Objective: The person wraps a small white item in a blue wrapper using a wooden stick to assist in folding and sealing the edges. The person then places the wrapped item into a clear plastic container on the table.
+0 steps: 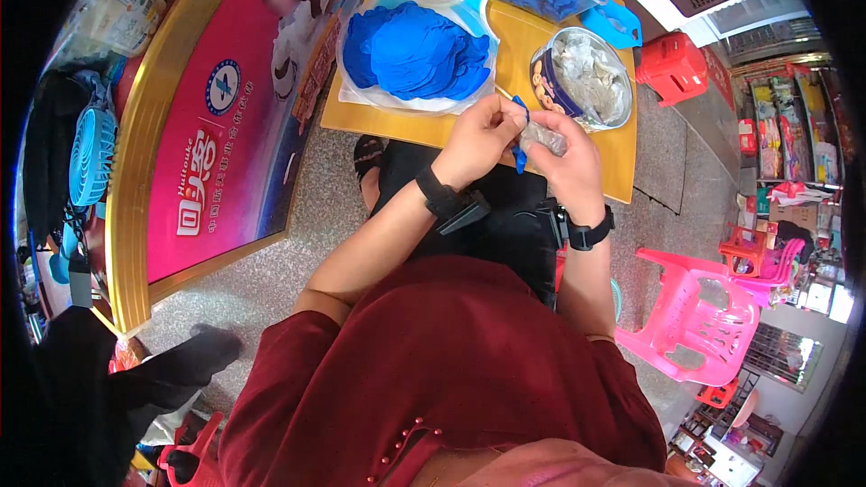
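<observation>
My left hand [481, 137] is closed in a pinch on a small blue piece [520, 159] of thin, soft-looking material. A pale thin stick [504, 93] shows just beyond its fingertips; whether I hold it I cannot tell. Close beside it, my right hand [570, 160] is closed round a small clear crumpled plastic piece [543, 138], with its fingertips near the blue piece. Past my left hand, a big pile of blue thin pieces [417, 50] lies on a white and light-blue plastic sheet [476, 11]. A round tin [552, 81] holding crumpled clear plastic stands beyond my right hand.
The yellow table [613, 149] also carries a clear bin [591, 2] of blue pieces at its far side. Right of it are a light-blue plastic thing [616, 20] and a red stool [672, 68]. A pink chair [699, 325] stands right; a pink panelled counter [221, 126], left.
</observation>
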Demonstrator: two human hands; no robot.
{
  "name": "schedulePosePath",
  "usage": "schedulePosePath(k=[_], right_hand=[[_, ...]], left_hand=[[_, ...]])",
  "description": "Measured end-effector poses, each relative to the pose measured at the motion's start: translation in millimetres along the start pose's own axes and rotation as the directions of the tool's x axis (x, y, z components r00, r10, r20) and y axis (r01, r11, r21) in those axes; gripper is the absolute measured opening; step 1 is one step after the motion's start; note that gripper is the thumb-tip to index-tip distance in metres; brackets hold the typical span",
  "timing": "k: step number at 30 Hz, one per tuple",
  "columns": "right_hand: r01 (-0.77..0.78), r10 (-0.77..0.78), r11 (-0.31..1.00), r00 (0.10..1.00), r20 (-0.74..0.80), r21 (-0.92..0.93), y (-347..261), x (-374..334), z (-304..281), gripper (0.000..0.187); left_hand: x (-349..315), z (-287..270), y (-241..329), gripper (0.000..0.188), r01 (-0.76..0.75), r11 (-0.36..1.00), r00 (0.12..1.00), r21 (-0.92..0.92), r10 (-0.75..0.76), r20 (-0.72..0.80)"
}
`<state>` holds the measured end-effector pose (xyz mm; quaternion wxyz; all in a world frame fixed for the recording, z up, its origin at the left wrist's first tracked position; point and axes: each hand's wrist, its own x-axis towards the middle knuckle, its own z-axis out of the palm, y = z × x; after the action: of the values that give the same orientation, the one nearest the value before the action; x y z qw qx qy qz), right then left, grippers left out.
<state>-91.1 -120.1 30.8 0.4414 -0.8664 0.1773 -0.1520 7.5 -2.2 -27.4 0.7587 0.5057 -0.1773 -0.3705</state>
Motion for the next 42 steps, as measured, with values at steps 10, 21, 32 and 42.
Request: schedulePosePath(k=[10, 21, 32, 42], right_hand=[[-0.031, 0.042, 0.997, 0.988, -0.146, 0.073, 8.1, 4.6, 5.9, 0.021], [-0.001, 0.041, 0.965, 0.988, -0.149, 0.262, 13.3, 1.5, 11.6, 0.013], [0.052, 0.104, 0.703, 0.979, -0.174, 0.709, -8.1, -3.4, 21.8, 0.015], [-0.185, 0.228, 0.523, 0.971, 0.073, 0.832, 1.0, -2.3, 27.1, 0.018]], left_hand=[[1.5, -3.0, -7.5, 0.009, -0.220, 0.944, 0.975, 0.248, 0.212, 0.062], [-2.5, 2.4, -2.4, 0.005, -0.287, 0.929, 0.956, 0.234, 0.293, 0.010], [-3.6, 1.1, 4.5, 0.004, -0.319, 0.924, 0.936, 0.213, 0.343, -0.086], [-0.8, 1.4, -0.1, 0.008, -0.421, 0.904, 0.906, 0.075, 0.423, -0.011]])
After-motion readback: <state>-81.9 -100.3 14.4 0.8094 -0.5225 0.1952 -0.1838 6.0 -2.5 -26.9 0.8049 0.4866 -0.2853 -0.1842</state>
